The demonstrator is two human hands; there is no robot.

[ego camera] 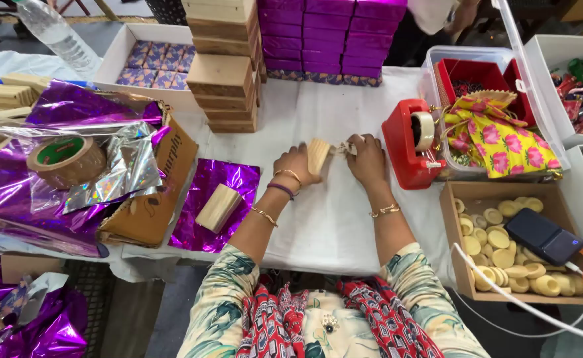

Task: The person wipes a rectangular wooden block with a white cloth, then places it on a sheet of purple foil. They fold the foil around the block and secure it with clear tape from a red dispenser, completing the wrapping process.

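So the small wood block (318, 155) sits mid-table on the white cloth (331, 219), right between both hands and touching each. The left hand (296, 166) wraps around its left side, fingers curled on it. The right hand (366, 157) pinches something small and pale at the block's right edge, can't make out what. The block stands on end, long axis running near-to-far with the top tipped slightly left. The left hand has more of the block. Another block (218, 207) lies on purple foil (228, 182) at near left, and the red tape dispenser (411, 142) sits just right of the right hand.
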